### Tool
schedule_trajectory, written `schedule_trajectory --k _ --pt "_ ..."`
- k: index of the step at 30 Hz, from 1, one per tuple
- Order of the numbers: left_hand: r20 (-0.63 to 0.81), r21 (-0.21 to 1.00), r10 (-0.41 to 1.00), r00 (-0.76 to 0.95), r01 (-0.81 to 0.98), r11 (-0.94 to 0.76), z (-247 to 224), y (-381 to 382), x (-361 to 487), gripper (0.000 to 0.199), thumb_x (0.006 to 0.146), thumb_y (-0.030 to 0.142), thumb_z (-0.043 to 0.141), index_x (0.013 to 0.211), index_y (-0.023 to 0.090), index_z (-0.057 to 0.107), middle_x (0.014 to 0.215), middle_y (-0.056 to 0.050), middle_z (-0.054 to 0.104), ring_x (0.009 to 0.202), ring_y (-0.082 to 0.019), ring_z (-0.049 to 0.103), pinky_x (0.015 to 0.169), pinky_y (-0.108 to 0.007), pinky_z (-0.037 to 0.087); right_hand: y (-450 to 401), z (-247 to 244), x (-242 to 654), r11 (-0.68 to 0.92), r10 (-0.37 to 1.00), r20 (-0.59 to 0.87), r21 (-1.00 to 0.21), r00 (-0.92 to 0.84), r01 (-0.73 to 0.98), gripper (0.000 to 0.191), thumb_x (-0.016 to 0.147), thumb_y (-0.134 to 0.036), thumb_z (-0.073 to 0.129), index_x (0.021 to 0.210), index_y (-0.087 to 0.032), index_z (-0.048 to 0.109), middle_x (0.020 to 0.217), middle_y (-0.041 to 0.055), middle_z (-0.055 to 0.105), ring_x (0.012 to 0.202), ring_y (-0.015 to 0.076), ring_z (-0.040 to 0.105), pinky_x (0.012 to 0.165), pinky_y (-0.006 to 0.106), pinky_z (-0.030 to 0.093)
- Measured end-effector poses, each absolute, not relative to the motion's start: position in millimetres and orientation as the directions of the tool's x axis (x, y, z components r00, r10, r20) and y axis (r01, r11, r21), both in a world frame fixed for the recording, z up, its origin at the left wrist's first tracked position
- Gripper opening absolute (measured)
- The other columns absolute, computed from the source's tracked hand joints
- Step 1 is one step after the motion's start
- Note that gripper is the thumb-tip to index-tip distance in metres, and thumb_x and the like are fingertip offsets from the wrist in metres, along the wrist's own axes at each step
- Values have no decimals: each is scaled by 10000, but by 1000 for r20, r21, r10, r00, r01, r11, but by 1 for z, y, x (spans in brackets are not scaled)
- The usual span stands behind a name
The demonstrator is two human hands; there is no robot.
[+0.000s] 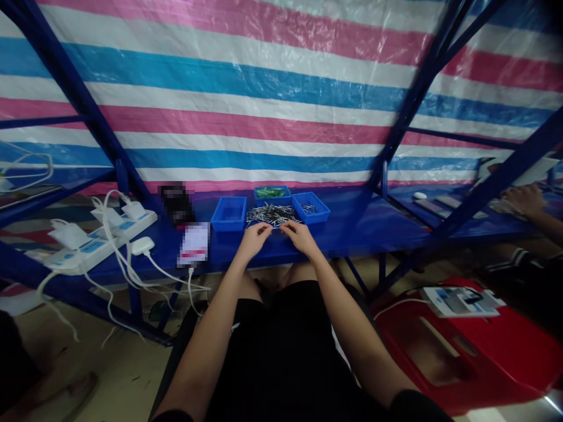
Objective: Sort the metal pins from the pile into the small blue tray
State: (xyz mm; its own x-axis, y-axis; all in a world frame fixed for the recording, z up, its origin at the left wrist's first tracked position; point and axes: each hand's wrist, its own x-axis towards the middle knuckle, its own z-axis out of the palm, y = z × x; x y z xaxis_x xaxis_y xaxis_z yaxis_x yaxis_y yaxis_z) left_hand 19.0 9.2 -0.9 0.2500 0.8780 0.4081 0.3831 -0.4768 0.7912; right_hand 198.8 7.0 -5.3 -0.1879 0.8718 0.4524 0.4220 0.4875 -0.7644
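Fingers [265, 231] sit between metal pieces [273, 213] and table edge [279, 253].

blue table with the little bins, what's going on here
Someone sits at the blue table, left hand and right hand close together at the near edge of a pile of thin metal pieces. Both hands look pinched, but it's too small to tell what they hold. The left bin and right bin flank the pile, the right one holding similar pieces; the back bin holds something green.
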Motion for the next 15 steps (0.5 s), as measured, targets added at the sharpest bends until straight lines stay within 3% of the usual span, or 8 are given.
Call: schedule_trajectory --k 9,15 --pt "397 800 887 235 386 -460 -3 11 19 304 826 424 449 795 168 612 745 -43 651 713 -176 606 682 -265 464 7 -6 199 503 863 464 -760 -199 412 233 813 -387 494 878 -200 617 811 10 650 726 144 576 694 244 421" --pt "383 828 885 266 326 -456 0 10 21 282 824 410 455 782 168 593 748 -38 639 706 -170 606 679 -262 471 4 -4 198 512 858 462 -734 -225 445 283 853 -384 420 759 -196 610 728 6 633 688 141 566 690 246 412"
